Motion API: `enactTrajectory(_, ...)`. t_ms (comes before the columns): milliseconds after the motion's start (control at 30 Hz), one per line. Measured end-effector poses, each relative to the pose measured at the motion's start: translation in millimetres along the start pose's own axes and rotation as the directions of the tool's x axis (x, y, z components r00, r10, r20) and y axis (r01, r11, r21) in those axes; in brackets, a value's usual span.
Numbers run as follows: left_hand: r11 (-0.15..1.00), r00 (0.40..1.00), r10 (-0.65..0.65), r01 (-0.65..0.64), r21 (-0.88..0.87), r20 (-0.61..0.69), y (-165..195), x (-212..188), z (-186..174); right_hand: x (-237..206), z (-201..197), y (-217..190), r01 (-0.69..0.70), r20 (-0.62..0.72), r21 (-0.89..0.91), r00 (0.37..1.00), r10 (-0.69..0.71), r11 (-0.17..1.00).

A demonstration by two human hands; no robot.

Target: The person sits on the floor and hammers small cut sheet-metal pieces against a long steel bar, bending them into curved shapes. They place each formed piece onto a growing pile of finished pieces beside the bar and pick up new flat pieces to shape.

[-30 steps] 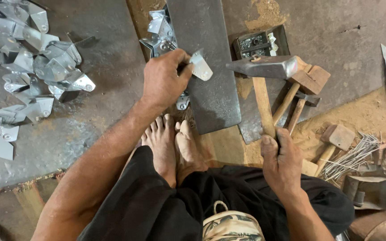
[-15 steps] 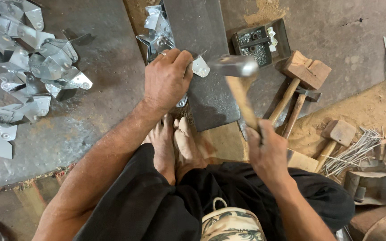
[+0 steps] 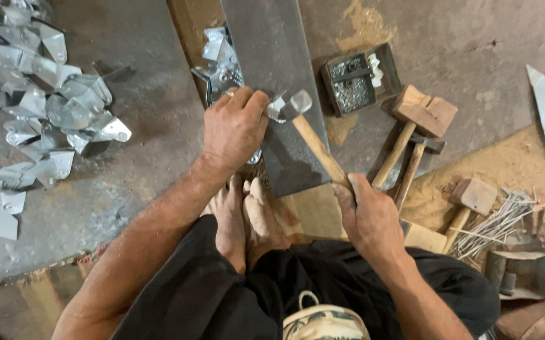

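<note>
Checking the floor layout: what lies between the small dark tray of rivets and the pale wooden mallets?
Head view: only bare, stained grey floor separates the small dark tray from the nearest pale wooden mallet.

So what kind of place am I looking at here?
Likely a small floor-level sheet-metal workshop: the right hand swings a hammer at a metal piece on a steel slab, with cut metal pieces and wooden mallets nearby.

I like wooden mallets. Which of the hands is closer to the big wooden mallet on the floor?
Right. The right hand sits just beside the mallet's handle end; the left hand is across the dark metal slab.
</note>
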State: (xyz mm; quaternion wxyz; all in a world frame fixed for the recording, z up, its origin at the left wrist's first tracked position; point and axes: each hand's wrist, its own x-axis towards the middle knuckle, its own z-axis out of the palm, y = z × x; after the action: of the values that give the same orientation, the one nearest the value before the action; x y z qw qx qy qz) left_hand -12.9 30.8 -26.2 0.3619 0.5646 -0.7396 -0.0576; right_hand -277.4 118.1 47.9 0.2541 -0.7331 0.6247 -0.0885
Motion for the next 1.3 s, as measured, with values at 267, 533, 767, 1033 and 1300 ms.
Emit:
enactTrajectory(267, 1.0, 1.0, -0.014, 0.015, 0.022, -0.019, 1.6, 0.6, -1.7, -18.7, -14.2, 18.3, -0.196, 0.131, 0.576, 0.98, 0.147, 0.794)
enactTrajectory(533, 0.999, 1.0, -0.012, 0.013, -0.03, 0.01, 2.6, 0.8, -4.1, 3.2, 4.0, 4.3, 0.046, -0.089, 0.567, 0.996, 0.006, 0.822)
enactTrajectory(767, 0.946, 0.966, -0.204, 0.237, 0.223, -0.162, -68.1, -20.6, -60.0, -35.8, 20.8, 38.5, -0.515, 0.479, 0.422, 0.825, 0.298, 0.746)
enactTrajectory(1033, 0.905, 0.948, -0.316, 0.316, 0.285, -0.047, -103.8, -50.3, -96.9, -40.9, 32.6, 77.2, -0.279, 0.129, 0.676, 0.956, 0.264, 0.682)
enactTrajectory(1300, 0.934, 0.955, -0.19, 0.105, 0.342, 0.228, -99.3, 16.0, -36.4, -12.4, 2.4, 53.8, -0.386, 0.346, 0.914, 0.902, 0.258, 0.124)
